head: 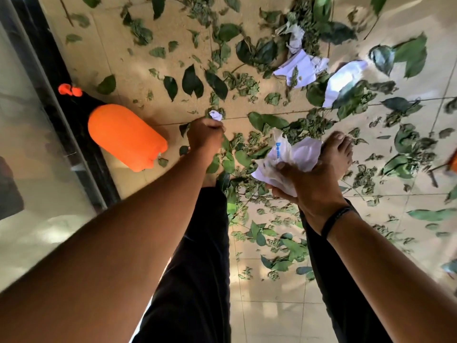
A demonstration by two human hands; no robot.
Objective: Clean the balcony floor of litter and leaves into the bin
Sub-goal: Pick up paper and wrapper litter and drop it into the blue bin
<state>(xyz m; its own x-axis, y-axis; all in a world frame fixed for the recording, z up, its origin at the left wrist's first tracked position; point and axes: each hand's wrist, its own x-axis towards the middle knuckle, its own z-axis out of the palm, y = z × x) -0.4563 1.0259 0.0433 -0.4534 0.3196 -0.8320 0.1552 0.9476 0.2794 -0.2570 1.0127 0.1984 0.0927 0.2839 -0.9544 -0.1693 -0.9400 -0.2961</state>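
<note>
Left hand: the left hand (205,134) reaches down to the floor, its fingers curled round a small crumpled paper ball (216,115) that shows just above the knuckles.
Right hand: the right hand (310,180) grips a bundle of crumpled white papers (288,158), one with blue print; a dark band (336,220) sits on the wrist.
Litter on the floor: two more white paper pieces (300,68) lie farther ahead among the green leaves (193,81), which are spread over most of the beige tiled floor (267,315).
Around: an orange sprayer bottle (126,139) lies on its side near the left hand, beside the dark frame of a glass door (37,144).
In the way: a bare foot (337,152) stands just beyond the right hand – leaves lie all round it.
Bin: it does not show in this view.
</note>
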